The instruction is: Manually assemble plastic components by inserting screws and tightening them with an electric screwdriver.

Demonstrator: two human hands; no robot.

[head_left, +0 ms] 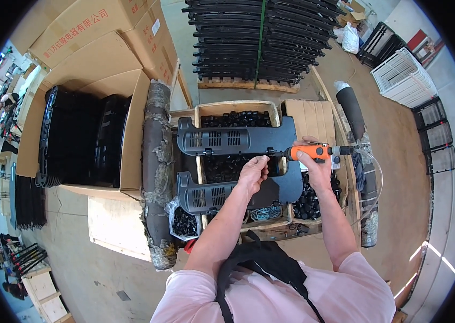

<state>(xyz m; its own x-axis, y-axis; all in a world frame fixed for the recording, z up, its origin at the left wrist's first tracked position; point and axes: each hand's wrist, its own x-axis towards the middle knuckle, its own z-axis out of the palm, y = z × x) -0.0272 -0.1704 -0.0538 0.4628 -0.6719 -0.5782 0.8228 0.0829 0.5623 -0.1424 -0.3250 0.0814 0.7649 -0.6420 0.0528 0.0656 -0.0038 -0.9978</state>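
Note:
A large dark grey plastic panel with vent slots lies across a wooden box filled with small black parts. My right hand grips an orange powered screwdriver, held level with its tip pointing left at the panel's middle. An air hose runs from its right end. My left hand pinches something small at the screwdriver's tip, fingers closed against the panel; what it holds is too small to tell.
An open cardboard box of stacked black panels stands on the left, beside a wrapped grey roll. Stacked black panels on a pallet are behind. White and black crates sit at right. Another roll leans nearby.

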